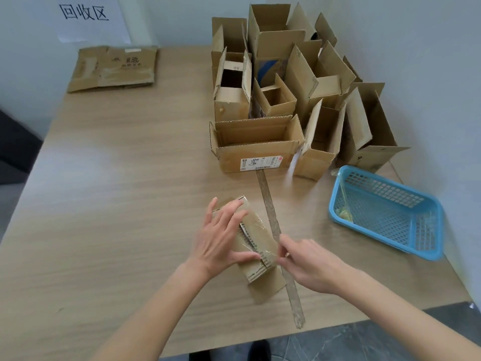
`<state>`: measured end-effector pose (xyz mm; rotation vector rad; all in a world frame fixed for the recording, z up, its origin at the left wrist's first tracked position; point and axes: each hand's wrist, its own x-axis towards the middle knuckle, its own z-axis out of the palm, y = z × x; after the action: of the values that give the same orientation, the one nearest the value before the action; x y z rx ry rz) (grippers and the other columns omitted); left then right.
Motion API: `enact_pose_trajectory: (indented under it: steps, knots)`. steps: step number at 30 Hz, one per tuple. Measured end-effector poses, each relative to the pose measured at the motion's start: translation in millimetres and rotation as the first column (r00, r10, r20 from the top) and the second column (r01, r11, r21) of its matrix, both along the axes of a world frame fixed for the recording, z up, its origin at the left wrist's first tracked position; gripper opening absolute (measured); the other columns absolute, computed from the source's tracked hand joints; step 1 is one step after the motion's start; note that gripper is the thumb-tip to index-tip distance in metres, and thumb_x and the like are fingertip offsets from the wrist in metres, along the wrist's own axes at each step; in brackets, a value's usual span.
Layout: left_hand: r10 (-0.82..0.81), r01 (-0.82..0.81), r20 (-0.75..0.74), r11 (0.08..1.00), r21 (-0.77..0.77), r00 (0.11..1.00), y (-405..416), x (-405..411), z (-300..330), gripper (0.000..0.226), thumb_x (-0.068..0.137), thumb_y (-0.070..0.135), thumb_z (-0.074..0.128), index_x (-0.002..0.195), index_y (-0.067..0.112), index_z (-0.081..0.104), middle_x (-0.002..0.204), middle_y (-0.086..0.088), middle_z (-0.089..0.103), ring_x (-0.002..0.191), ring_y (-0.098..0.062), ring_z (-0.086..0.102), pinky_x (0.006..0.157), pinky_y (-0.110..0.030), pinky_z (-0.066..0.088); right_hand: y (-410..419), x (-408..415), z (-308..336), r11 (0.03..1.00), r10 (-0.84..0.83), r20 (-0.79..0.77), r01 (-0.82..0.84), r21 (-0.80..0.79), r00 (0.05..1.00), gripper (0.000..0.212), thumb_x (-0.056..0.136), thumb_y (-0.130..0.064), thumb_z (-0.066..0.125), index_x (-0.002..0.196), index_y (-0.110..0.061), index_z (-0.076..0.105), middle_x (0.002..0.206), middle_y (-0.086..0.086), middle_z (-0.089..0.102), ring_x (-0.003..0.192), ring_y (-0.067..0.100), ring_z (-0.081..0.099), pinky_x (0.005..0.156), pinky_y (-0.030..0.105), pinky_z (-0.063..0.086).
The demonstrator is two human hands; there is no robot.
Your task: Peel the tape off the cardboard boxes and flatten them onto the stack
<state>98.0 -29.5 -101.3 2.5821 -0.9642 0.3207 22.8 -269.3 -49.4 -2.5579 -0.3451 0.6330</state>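
At worktop (pixel 104 178) edge: left hand (pixel 221 238) is pressing light, stiff box (pixel 256 246); right hand (pixel 309 264) fingers are pinching its slippery tape (pixel 270 252) end.

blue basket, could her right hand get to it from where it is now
Probably yes. The right hand is pinching tape at the small box, and only bare table lies between it and the blue basket on that side. It would have to release the tape first.
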Motion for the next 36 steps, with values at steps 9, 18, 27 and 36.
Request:
enact_pose_trajectory:
  steps: [9, 18, 27, 36]
  knots:
    - [0.254, -0.368, -0.445, 0.91, -0.191, 0.859, -5, -32, -9, 0.109, 0.067, 0.082, 0.061, 0.149, 0.011, 0.045, 0.167, 0.002, 0.019, 0.157, -0.015, 0.002, 0.125, -0.047, 0.019, -4, 3, -10, 0.99, 0.031, 0.258, -0.064, 0.124, 0.966, 0.013, 0.097, -0.016, 0.066, 0.1, -0.022, 0.055, 0.138, -0.006, 0.062, 0.118, 0.016, 0.063, 0.088, 0.035, 0.053]
    - [-0.029, -0.171, -0.604, 0.948, -0.27, 0.796, 3, -13, -5, 0.122, 0.062, 0.07, 0.082, 0.16, 0.023, 0.026, 0.168, 0.017, 0.011, 0.155, -0.003, -0.007, 0.126, -0.038, 0.011, 12, 55, 10, 0.981, -0.168, 0.232, 0.14, 0.133, 0.958, 0.016, 0.091, -0.019, 0.072, 0.085, -0.02, 0.058, 0.071, -0.011, 0.064, 0.068, 0.012, 0.061, 0.066, 0.035, 0.052]
    - [-0.143, -0.044, -0.666, 0.965, -0.257, 0.732, -5, 2, 8, 0.124, 0.064, 0.041, 0.094, 0.161, 0.025, 0.018, 0.167, 0.017, 0.013, 0.152, 0.004, -0.011, 0.126, -0.032, 0.01, 43, 82, -3, 0.802, -0.595, 0.362, 0.499, 0.329, 0.718, 0.01, 0.081, -0.022, 0.085, 0.085, -0.023, 0.077, 0.081, -0.015, 0.072, 0.072, 0.0, 0.066, 0.07, 0.023, 0.057]
    - [0.064, -0.204, -0.591, 0.963, -0.174, 0.804, 1, -2, 0, 0.132, 0.048, 0.074, 0.085, 0.158, 0.032, 0.023, 0.166, 0.013, 0.006, 0.154, -0.007, -0.006, 0.127, -0.041, 0.011, 13, 48, -31, 0.984, 0.178, 0.636, -0.154, -0.094, 0.751, 0.019, 0.081, -0.002, 0.079, 0.094, -0.013, 0.071, 0.099, 0.001, 0.063, 0.07, 0.023, 0.064, 0.049, 0.038, 0.055]
